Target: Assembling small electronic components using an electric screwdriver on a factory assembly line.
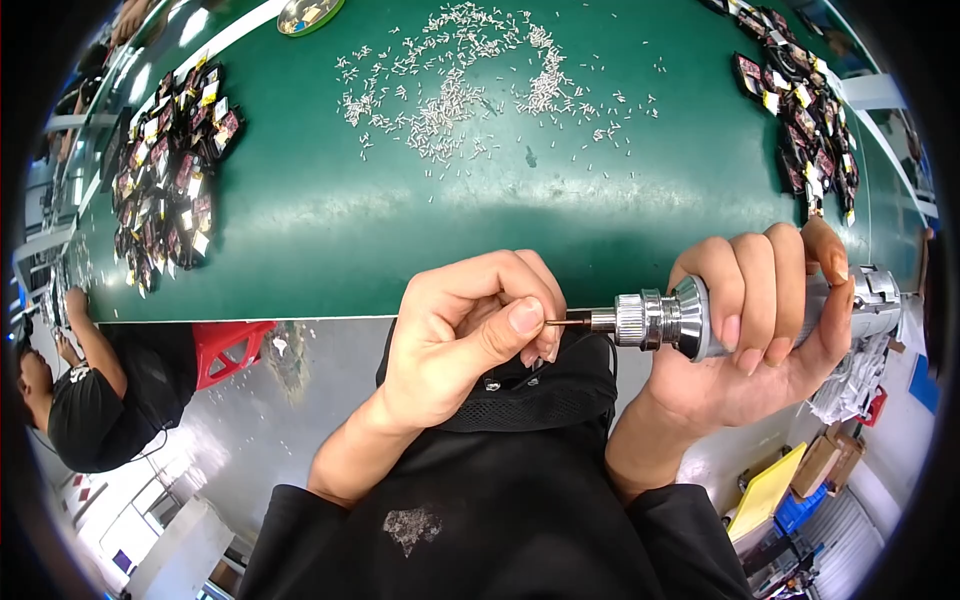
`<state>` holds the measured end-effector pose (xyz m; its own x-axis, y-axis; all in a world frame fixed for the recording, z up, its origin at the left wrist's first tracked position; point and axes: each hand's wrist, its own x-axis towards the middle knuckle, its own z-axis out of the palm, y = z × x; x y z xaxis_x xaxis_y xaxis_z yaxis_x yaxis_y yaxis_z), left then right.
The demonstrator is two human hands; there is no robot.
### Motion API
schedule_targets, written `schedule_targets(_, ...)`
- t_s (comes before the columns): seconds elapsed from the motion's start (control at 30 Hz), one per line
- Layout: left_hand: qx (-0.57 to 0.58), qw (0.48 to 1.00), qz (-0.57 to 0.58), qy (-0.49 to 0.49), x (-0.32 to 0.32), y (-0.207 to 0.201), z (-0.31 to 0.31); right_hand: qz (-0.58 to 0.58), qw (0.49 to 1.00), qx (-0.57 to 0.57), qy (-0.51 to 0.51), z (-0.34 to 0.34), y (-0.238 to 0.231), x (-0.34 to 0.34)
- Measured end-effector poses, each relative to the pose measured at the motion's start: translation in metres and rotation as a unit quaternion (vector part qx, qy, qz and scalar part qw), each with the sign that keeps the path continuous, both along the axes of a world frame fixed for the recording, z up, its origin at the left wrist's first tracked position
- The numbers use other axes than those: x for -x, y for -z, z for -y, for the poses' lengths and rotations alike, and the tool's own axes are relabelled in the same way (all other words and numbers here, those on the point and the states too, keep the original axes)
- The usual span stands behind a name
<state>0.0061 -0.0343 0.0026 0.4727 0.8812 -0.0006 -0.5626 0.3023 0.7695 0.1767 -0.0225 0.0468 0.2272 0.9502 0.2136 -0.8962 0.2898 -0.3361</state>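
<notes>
My right hand is wrapped round a grey electric screwdriver, held level in front of my body with its knurled silver nose pointing left. A thin dark bit sticks out of that nose. Thumb and fingertips of my left hand are pinched together at the bit's tip. Whether a small part is also between those fingertips is hidden. Both hands are raised by the near edge of a green table. Farther back on it lie many small silver screw-like pieces, scattered loosely.
Black packets with labels are heaped at the table's left, and a similar heap is at its right. A round dish stands at the far edge. On the left, a person in black sits near a red stool.
</notes>
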Motion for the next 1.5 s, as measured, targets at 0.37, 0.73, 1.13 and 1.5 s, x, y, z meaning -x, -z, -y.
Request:
schedule_targets(0.37, -0.314, 0.872, -0.352, -0.135, -0.010, -0.005, -0.002, 0.085, 0.994, -0.050, -0.052, -0.004, 0.019, -0.017)
schedule_targets(0.73, -0.429, 0.705, -0.517, -0.227, 0.038, -0.044, -0.082, 0.001, 0.993, 0.102, 0.058, -0.007, 0.022, -0.008)
schedule_targets(1.13, -0.359, 0.472, -0.771, -0.230, 0.033, -0.022, -0.322, -0.001, 0.996, 0.092, -0.012, 0.003, 0.043, 0.001)
schedule_targets(1.5, -0.420, 0.538, -0.703, -0.200, 0.067, -0.008, -0.381, -0.021, 0.994, 0.098, -0.048, -0.006, 0.048, -0.001)
